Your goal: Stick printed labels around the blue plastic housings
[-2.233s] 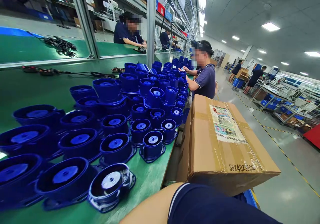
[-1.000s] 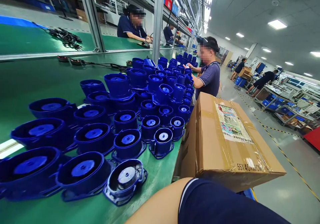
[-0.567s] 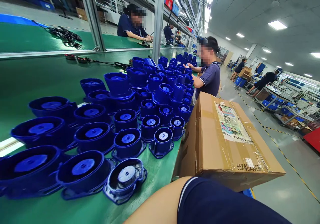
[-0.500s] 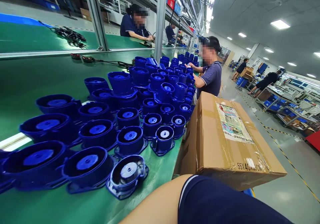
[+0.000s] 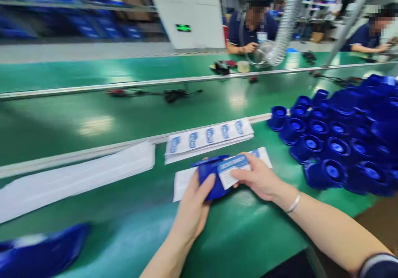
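Note:
My left hand [image 5: 193, 203] is closed round a blue plastic horn part [image 5: 209, 178] held just above the green table [image 5: 130, 228]. My right hand [image 5: 257, 177] grips the same part from the right, its fingers pressed on a white label [image 5: 232, 169] with blue print on the part's side. Under the hands lies a label sheet [image 5: 183, 182]. A strip of blue-printed labels [image 5: 208, 136] lies just beyond. The view is smeared by motion.
Several blue horn parts [image 5: 336, 145] crowd the table at the right. White backing strips [image 5: 74, 178] lie at the left, and another blue part [image 5: 40, 253] at the bottom left. Cables [image 5: 174, 95] lie on the belt beyond. Two people [image 5: 253, 25] work across the line beside a flexible duct [image 5: 286, 29].
The view has swung left from the pile of blue parts and the cardboard box to the table in front. Both hands, unseen before, now show gripping a blue part with a label.

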`<state>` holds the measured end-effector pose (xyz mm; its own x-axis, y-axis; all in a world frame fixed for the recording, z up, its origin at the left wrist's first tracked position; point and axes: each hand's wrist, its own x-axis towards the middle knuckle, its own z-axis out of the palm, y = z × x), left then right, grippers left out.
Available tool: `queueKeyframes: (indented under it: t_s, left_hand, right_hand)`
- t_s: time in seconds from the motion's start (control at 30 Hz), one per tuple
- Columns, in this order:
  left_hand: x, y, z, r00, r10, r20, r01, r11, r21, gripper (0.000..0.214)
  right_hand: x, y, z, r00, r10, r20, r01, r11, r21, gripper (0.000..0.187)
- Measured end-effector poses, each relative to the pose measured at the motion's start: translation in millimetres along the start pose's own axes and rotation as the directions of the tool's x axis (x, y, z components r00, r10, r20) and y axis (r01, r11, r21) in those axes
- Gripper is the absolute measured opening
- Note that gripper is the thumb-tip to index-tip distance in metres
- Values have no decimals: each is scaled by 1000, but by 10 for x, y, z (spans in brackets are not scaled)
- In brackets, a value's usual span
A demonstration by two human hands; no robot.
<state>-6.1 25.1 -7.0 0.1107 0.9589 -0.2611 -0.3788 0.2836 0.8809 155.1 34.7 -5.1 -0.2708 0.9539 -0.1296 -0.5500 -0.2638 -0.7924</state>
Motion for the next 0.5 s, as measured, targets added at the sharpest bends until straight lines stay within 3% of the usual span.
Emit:
queueKeyframes:
  t_s: [0.1,0.23,0.33,0.5]
  left_hand:
    - [-99,24,-76,1000,-14,-10,13,999,-29,72]
    - [-108,-5,14,999,-15,35,17,999,-51,64]
    - [-109,-12,41,999,4,46,0,997,-77,70]
    - [-138,6,-48,1000,-1,22,3,996,-93,79]
  right_hand:
    - [-77,13,-26,1000,-2,-20,1,998,-56,38]
    - [-164,36,25,997,-46,-57,39,993,-113,34]
    - [-201,31,41,995,-61,-80,50,990,-134,33]
    - [-152,76,12,995,-34,-92,21,990,-140,35]
